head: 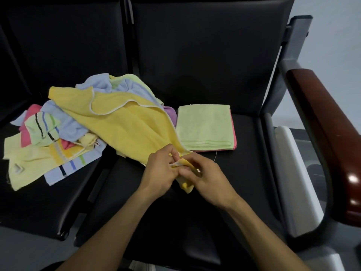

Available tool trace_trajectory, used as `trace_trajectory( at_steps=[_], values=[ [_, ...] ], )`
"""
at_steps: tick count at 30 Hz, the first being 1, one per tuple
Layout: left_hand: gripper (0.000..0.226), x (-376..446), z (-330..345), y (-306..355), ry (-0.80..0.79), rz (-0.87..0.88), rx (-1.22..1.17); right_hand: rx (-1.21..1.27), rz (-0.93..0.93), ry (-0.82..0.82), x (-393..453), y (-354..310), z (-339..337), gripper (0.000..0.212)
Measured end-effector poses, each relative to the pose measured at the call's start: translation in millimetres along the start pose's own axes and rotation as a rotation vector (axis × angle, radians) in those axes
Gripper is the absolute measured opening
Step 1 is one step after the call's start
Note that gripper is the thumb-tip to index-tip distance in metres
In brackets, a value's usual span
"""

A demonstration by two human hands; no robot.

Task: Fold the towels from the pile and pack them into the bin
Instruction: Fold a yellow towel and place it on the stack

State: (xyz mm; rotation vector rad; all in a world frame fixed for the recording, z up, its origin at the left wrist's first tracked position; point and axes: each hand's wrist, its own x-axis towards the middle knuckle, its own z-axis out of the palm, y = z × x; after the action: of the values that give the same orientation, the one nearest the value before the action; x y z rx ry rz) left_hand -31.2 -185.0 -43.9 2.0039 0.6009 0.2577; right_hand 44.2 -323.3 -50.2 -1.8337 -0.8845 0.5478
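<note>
Seats: you face a row of black padded seats (pixel 195 55) with a silver frame and a dark red armrest (pixel 322 122) on your right.
Pile: the loose towels (pixel 64 122) sprawl across the gap between the left seat and the middle one, in blue, green, pink and striped cloth.
Yellow towel: the yellow towel (pixel 127 122) trails from the top of the pile down to your hands.
Folded stack: a green folded towel (pixel 205 126) lies flat on a pink one, just right of the pile on the middle seat.
Left hand: your left hand (pixel 160 173) pinches the yellow towel's near corner.
Right hand: your right hand (pixel 207 178) grips the same corner, fingers curled, touching the left.
Thread: a loose thread (pixel 215 156) hangs off the stack's front edge.
</note>
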Motion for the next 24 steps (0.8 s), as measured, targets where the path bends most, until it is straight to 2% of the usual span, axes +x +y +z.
trace_trajectory(
  at_steps=[1, 4, 7, 9, 11, 13, 15, 17, 18, 20, 23, 24],
  values=[
    [0.032, -1, 1, 0, -0.016, 0.012, 0.019, 0.009, -0.010, 0.046, 1, 0, 1, 0.004],
    [0.023, -1, 1, 0, -0.031, 0.066, 0.108, 0.006, 0.044, 0.237, 4, 6, -2, 0.018],
    [0.005, 1, -6, -5, 0.090, 0.152, 0.215, 0.082, 0.201, 0.569, 7, 18, -10, 0.021],
    [0.007, 2, -10, -8, 0.158, 0.181, 0.230, 0.224, 0.286, 0.705, 8, 20, -15, 0.021],
    [0.009, 1, -11, -10, 0.174, 0.232, 0.227, 0.307, 0.314, 0.663, 7, 16, -19, 0.020],
    [0.010, 0, -10, -11, 0.154, 0.302, 0.199, 0.291, 0.265, 0.421, 4, 3, -18, 0.018],
    [0.012, -2, -10, -9, 0.129, 0.346, 0.166, 0.144, 0.169, 0.157, 1, -5, -12, 0.033],
    [0.014, -4, -10, -7, 0.088, 0.376, 0.146, -0.019, 0.093, 0.098, 0, -6, -7, 0.026],
    [0.014, -4, -9, -7, 0.063, 0.385, 0.150, -0.053, 0.080, 0.141, 1, -6, -6, 0.024],
    [0.014, -3, -9, -11, 0.044, 0.384, 0.208, -0.035, 0.117, 0.329, 2, -7, -8, 0.028],
    [0.015, 3, -13, -19, 0.135, 0.380, 0.295, 0.091, 0.198, 0.687, 1, -9, -22, 0.037],
    [0.015, 4, -14, -20, 0.156, 0.390, 0.290, 0.076, 0.211, 0.734, 1, -6, -26, 0.036]
  ],
)
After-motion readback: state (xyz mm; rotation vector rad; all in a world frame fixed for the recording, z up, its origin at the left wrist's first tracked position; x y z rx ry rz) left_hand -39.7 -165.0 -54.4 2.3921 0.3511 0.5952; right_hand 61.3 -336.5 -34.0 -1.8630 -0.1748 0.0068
